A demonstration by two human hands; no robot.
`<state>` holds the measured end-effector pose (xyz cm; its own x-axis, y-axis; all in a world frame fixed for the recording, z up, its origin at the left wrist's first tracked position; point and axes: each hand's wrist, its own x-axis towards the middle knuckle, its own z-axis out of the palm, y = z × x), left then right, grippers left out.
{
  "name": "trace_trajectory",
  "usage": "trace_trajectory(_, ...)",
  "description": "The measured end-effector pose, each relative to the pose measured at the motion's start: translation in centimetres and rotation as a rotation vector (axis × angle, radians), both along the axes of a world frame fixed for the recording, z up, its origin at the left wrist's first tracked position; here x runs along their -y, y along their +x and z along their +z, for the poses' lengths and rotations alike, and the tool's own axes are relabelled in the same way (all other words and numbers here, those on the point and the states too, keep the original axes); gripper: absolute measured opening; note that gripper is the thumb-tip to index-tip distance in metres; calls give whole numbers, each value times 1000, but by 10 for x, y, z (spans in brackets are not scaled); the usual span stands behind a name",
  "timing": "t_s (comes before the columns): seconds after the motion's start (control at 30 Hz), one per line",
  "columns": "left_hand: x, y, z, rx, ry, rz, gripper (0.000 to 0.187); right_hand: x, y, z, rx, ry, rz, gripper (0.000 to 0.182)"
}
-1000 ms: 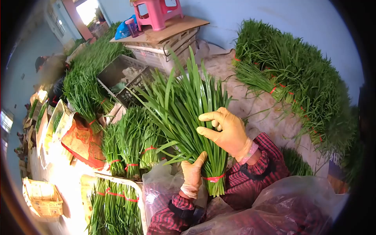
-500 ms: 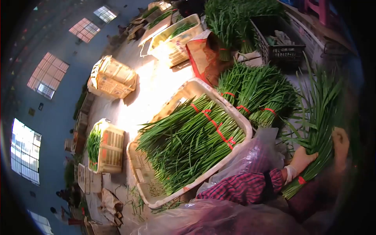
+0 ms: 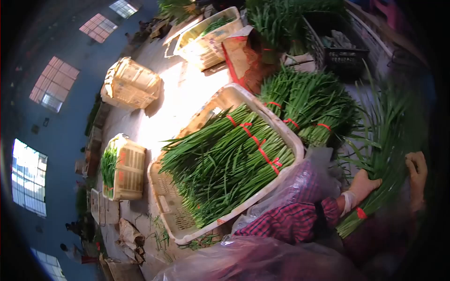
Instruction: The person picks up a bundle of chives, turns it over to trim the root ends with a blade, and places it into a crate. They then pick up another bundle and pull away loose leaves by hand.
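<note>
Both hands [image 3: 365, 185] apparently around chive bundle [image 3: 384, 154].

Produce packing shed (crated chives [image 3: 225, 164])

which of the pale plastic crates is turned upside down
The crate out on the sunlit floor, top left: its slatted base faces up and nothing shows inside. The other three crates sit open side up holding green chives.

Sunlight falls bright on the concrete floor [image 3: 168, 117] beside an upturned crate [image 3: 131, 84]; barred windows [image 3: 29, 177] line the blue wall [image 3: 65, 140] beyond.
</note>
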<state>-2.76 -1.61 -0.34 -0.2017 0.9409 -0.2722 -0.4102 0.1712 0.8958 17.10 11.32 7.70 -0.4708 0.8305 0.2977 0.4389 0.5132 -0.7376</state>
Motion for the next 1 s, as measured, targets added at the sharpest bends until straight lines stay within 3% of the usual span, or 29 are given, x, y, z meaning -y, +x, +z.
trace_trajectory(0.03,0,-3,1,6,26,-41,48,5,-3,11,70,111,21,7)
trace_trajectory(0.1,2,-12,13,198,31,-174,45,20,-22,38,27,101,-53,7)
trace_trajectory(0.13,5,-9,13,174,29,-120,38,16,-18,39,9,177,-85,9)
trace_trajectory(0.17,-1,27,7,-113,89,-144,32,20,28,40,24,211,-149,10)
trace_trajectory(0.2,6,-12,14,164,41,-120,34,25,-18,50,-63,149,-240,10)
trace_trajectory(0.23,6,-13,22,251,-1,-104,36,22,-10,40,-101,172,-343,10)
trace_trajectory(0.3,1,-18,14,174,-91,-27,35,32,-7,25,-415,-206,-418,15)
trace_trajectory(0.33,-2,-20,15,184,-84,27,34,45,-11,28,-411,-424,-406,25)
trace_trajectory(0.37,-5,-22,16,189,-78,90,33,53,-4,-6,-451,-436,-251,40)
trace_trajectory(0.4,-8,-22,15,212,-112,149,31,75,-14,-8,-227,-439,-186,61)
trace_trajectory(0.47,-11,-27,20,373,-52,95,34,119,-49,-2,-169,-626,-152,97)
trace_trajectory(0.5,-11,-26,24,430,2,85,35,127,-52,-28,42,-348,-71,108)
trace_trajectory(0.53,-7,-29,39,382,-73,17,40,138,-70,-22,97,-320,-185,111)
trace_trajectory(0.57,-4,-26,46,260,-101,55,44,133,-71,-32,68,-242,-233,110)
trace_trajectory(0.63,-4,-38,50,307,-21,-143,48,123,-66,-26,-624,-869,-154,95)
trace_trajectory(0.67,-7,-37,44,236,96,-114,51,117,-59,-32,-734,-952,-116,69)
trace_trajectory(0.7,-7,-38,56,263,152,-139,55,113,-52,-35,-740,-935,-125,69)
trace_trajectory(0.77,-8,-47,62,82,192,41,60,110,-40,-37,-1128,-1384,-48,49)
trace_trajectory(0.83,-7,-56,68,89,228,164,57,112,-35,-22,-1184,-1444,-170,49)
trace_trajectory(0.87,-8,-58,61,92,228,213,43,111,-29,-23,-1223,-1468,-107,51)
trace_trajectory(0.9,-7,-64,52,94,235,204,43,109,-24,-24,-1261,-1490,-41,55)
trace_trajectory(0.97,-7,-74,38,10,194,-212,34,108,-19,-26,-1282,-1457,-27,58)
trace_trajectory(1.0,-8,-65,46,-52,118,-288,38,108,-18,-24,-1265,-1400,-24,58)
